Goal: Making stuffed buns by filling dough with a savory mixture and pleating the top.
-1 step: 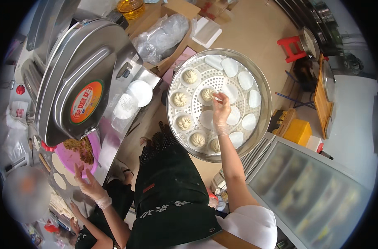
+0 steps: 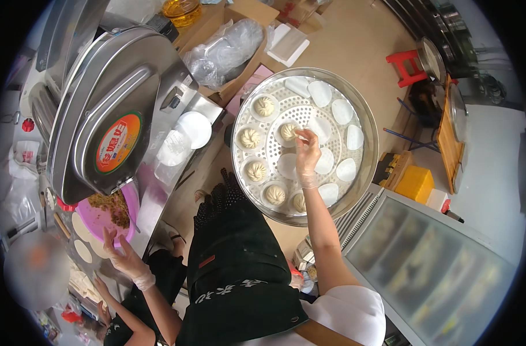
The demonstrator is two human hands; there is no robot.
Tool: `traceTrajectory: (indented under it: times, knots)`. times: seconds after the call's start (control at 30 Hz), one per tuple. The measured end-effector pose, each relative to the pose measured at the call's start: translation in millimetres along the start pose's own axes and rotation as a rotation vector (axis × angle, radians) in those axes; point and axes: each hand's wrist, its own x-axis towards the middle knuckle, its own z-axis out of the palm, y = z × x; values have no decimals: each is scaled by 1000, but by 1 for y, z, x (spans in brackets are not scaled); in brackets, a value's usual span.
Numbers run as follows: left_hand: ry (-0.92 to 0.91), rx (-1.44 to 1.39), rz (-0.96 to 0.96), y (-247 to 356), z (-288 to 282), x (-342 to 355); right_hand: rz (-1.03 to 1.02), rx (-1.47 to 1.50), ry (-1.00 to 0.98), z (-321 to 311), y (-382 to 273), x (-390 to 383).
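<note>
My right hand (image 2: pixel 308 154), in a thin clear glove, reaches over a round perforated steamer tray (image 2: pixel 371 109). Its bent fingers are closed at the right edge of a pleated bun (image 2: pixel 289 131), which sits on a round paper liner. Other pleated buns (image 2: pixel 250 138) line the tray's left side, each on its own liner. Bare white liners (image 2: pixel 341 111) lie across the middle and right. My left hand (image 2: pixel 126 258), gloved too, is open with fingers spread, beside the near rim of a pink bowl (image 2: pixel 133 199) of brownish filling (image 2: pixel 110 206). It holds nothing.
A steel machine (image 2: pixel 119 109) stands left on the metal counter, near white paper liners (image 2: pixel 194 130). Flat dough rounds (image 2: pixel 82 251) lie beside the bowl. Another person's hand (image 2: pixel 104 294) shows lower left. A glass-topped cabinet (image 2: pixel 424 265) is at right, a red stool (image 2: pixel 405 68) farther off.
</note>
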Motion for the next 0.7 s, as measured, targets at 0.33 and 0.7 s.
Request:
traceTrajectory:
  times: [0.33, 0.7]
  knots:
    - [31, -16, -47, 13, 0, -8, -259, -251, 83, 8, 14, 2]
    - [45, -30, -31, 12, -3, -18, -464, -489, 58, -1, 11, 11]
